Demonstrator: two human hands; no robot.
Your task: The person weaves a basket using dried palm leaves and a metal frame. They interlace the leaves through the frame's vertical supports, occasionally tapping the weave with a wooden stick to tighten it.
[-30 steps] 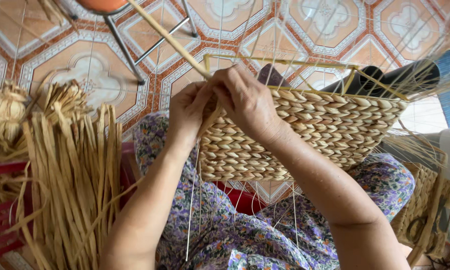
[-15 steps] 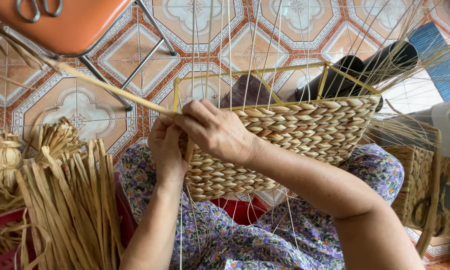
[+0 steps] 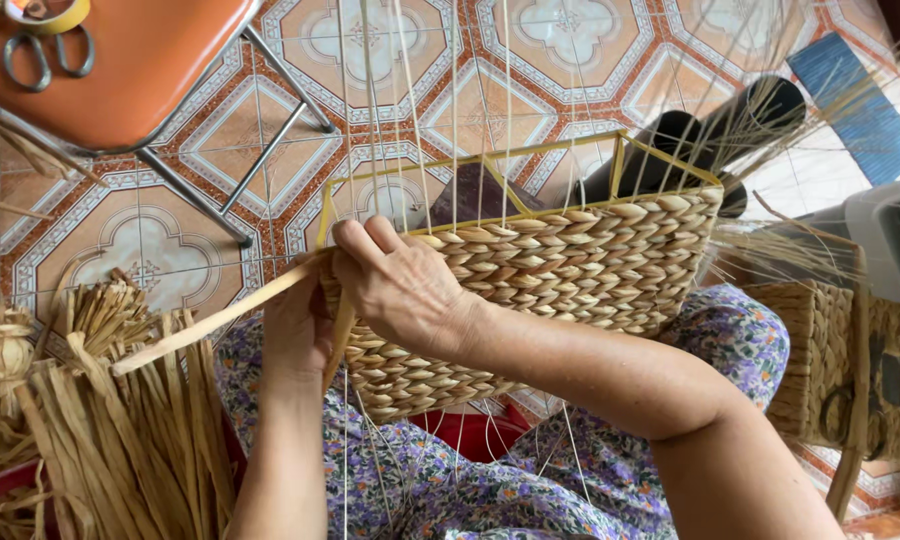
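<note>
The right hand (image 3: pixel 400 290) is lying over the near left corner of the basket (image 3: pixel 570 270), fingers curled loosely over the woven rim and pressing against the weave; whether they are pinching anything underneath cannot be told. The left hand (image 3: pixel 295 325) is sitting just beside it, mostly hidden behind the right, its fingers closing around a flat straw strand (image 3: pixel 210 322) that is running out leftward and downward from the corner. The basket is resting on the person's lap, tilted on its side, with a yellow wire frame (image 3: pixel 490 160) rising above the finished rows and thin upright stakes (image 3: pixel 410 110) fanning past it. A bundle of straw (image 3: pixel 120 440) is lying to the left, near the left arm. An orange stool (image 3: pixel 120 60) is standing on the tiled floor (image 3: pixel 150 240) at upper left, carrying scissors (image 3: pixel 40 55) and a tape roll (image 3: pixel 48 12).
</note>
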